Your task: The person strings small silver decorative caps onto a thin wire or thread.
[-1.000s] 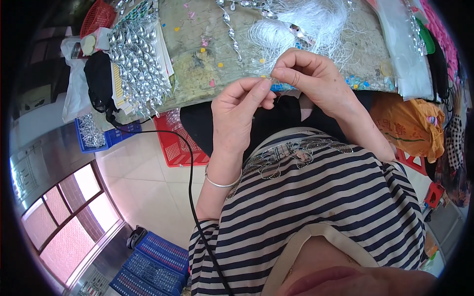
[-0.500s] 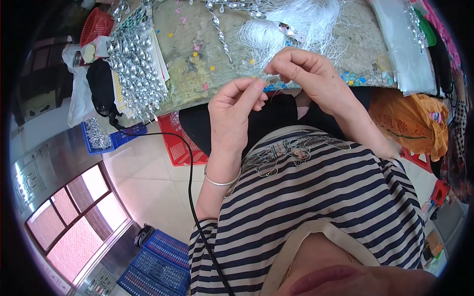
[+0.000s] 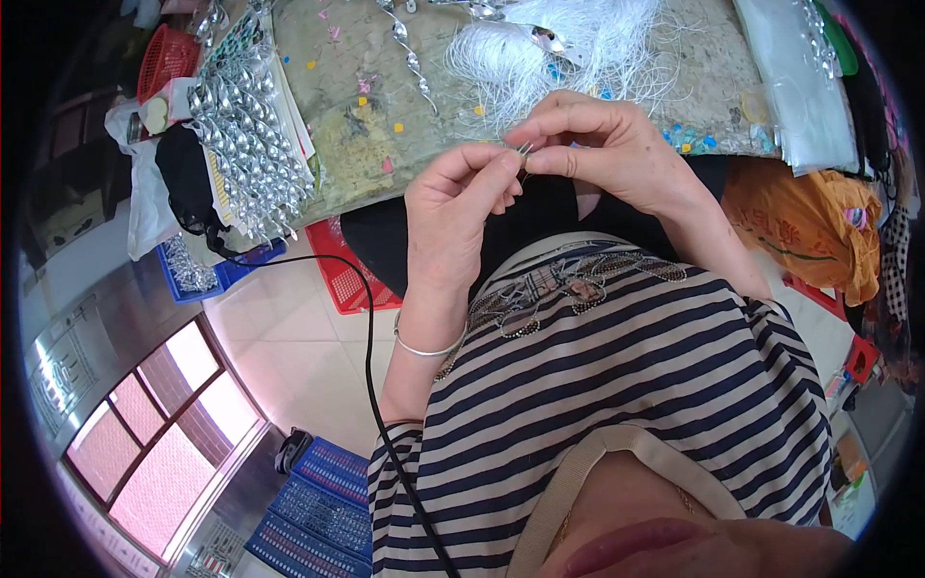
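Close together at the table's near edge are both hands. My left hand is closed in a pinch of thumb and forefinger. From that pinch a thin, shiny, wire-like piece sticks up; its exact kind is too small to tell. Fingers curled, my right hand has its thumb and forefinger right beside the piece's tip. Whatever lies in its grasp is too small to make out. Beyond the hands lies a bundle of white thread with a silvery twisted piece on it.
Silver twisted strips lie in rows at the table's left. One twisted strand rests farther back. Clear plastic sheets are at the right, above an orange bag. A black cable runs past my left forearm.
My right hand has come lower, its thumb and forefinger closer to my left fingertips. The thin shiny piece now shows between the hands. The whole view has shifted slightly.
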Demonstrator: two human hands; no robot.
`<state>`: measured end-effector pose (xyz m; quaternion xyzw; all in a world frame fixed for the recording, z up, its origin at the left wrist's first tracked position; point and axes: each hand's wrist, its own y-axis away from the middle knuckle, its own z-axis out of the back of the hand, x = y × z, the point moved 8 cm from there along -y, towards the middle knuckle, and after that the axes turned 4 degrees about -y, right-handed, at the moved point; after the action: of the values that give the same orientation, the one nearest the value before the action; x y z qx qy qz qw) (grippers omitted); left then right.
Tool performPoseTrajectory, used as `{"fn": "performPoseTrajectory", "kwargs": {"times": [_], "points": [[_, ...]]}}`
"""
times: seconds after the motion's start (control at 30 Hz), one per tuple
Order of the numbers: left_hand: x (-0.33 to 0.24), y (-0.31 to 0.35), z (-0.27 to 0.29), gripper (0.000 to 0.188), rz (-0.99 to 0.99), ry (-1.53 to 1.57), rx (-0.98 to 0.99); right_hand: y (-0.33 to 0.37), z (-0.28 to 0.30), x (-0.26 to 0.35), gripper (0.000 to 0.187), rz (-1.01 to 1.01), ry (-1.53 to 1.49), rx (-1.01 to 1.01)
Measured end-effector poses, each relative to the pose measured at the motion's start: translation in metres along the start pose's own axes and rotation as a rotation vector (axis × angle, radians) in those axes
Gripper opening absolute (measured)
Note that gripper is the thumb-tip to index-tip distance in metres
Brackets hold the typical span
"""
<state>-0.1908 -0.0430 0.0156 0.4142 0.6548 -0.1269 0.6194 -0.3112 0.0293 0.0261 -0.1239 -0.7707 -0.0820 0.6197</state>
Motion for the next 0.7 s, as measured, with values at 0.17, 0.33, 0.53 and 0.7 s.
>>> {"fn": "performPoseTrajectory", "kwargs": {"times": [0.17, 0.33, 0.53, 0.7], "points": [[0.009, -0.004, 0.006, 0.007, 0.050, 0.078, 0.042, -0.003, -0.004, -0.002, 0.018, -0.083, 0.051, 0.026], [0.014, -0.005, 0.013, 0.009, 0.088, 0.147, 0.078, -0.007, -0.011, -0.004, 0.016, -0.033, 0.113, 0.034], [0.014, -0.001, 0.028, 0.010, 0.086, 0.094, 0.091, -0.013, -0.027, 0.015, 0.012, 0.115, 0.412, 0.057], [0.008, 0.002, 0.040, 0.012, 0.026, 0.067, 0.102, -0.017, -0.047, 0.039, 0.008, 0.282, 0.710, 0.097]]}}
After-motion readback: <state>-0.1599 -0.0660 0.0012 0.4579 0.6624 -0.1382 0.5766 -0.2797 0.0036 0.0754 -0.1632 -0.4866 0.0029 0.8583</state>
